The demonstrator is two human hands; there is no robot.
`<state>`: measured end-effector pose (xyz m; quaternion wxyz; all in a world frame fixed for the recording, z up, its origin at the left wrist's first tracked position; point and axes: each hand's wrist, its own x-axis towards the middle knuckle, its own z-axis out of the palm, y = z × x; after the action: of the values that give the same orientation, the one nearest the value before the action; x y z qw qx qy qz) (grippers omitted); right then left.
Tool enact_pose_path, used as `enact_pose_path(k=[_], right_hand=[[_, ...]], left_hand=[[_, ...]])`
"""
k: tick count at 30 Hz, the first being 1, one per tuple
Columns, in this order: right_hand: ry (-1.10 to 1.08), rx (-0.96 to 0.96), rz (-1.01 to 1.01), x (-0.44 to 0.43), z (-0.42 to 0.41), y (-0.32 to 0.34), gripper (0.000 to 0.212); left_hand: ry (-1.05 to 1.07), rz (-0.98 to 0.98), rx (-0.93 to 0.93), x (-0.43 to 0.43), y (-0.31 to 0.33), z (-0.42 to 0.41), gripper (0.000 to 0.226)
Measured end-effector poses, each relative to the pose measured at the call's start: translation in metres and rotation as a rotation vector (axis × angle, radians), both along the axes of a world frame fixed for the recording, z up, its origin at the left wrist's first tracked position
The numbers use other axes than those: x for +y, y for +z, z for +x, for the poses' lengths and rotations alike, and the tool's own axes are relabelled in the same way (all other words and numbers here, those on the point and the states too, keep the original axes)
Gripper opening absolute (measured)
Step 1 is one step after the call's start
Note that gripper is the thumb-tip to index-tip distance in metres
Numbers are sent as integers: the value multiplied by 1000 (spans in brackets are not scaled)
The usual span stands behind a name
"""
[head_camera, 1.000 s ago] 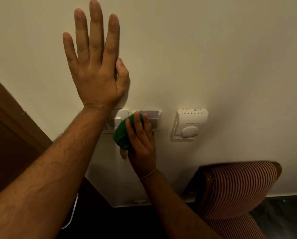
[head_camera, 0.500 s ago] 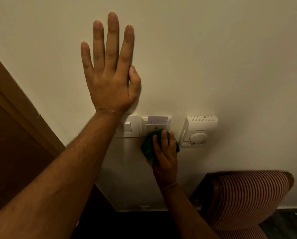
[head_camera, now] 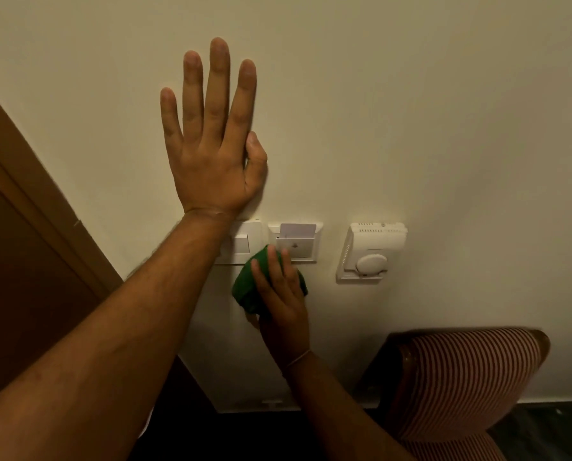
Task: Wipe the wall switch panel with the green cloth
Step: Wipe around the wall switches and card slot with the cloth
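Right hand [head_camera: 283,304]: presses the bunched green cloth [head_camera: 246,287] against the wall, fingers spread flat over it (the thumb is hidden).
Left hand [head_camera: 213,154]: flat on the wall [head_camera: 411,111] with fingers straight up, holding nothing.
Green cloth: at the bottom edge of the switch panel, between the light switch [head_camera: 243,242] and the key card holder [head_camera: 297,242], touching both.
Key card holder: white, with a card [head_camera: 297,230] standing in its slot.
Thermostat [head_camera: 371,251]: white box with a round knob, just right of the card holder.
Chair [head_camera: 470,377]: striped back, low on the right, near the wall.
Door [head_camera: 28,261]: brown, far left.
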<state>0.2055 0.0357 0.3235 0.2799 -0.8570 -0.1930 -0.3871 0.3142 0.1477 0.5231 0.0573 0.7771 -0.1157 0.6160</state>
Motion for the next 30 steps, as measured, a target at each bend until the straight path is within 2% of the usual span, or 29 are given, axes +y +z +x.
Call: enact_pose_path(k=[4, 6, 8, 11, 16, 19, 23, 30], right_hand=[[5, -96, 5, -31, -7, 47, 91], [-2, -159, 61, -49, -2, 86, 95], [-13, -235, 97, -64, 2, 130, 86], [-23, -356, 53, -83, 13, 189, 70], [-32, -443, -47, -89, 15, 259, 69], [-67, -473, -70, -88, 10, 283, 75], [-86, -503, -59, -88, 3, 304, 73], [-95, -485, -74, -88, -4, 316, 70]], left_hand=[[-44, 1, 52, -1, 2, -9, 72], [-75, 1, 90, -2, 5, -15, 76], [-94, 5, 128, 1, 8, -22, 77], [-96, 54, 171, 9, 13, -30, 77], [-93, 17, 151, 16, 36, -49, 77], [-84, -67, 160, 18, 63, -60, 78], [-39, -74, 135, 22, 87, -68, 83], [-23, -93, 130, 16, 94, -71, 86]])
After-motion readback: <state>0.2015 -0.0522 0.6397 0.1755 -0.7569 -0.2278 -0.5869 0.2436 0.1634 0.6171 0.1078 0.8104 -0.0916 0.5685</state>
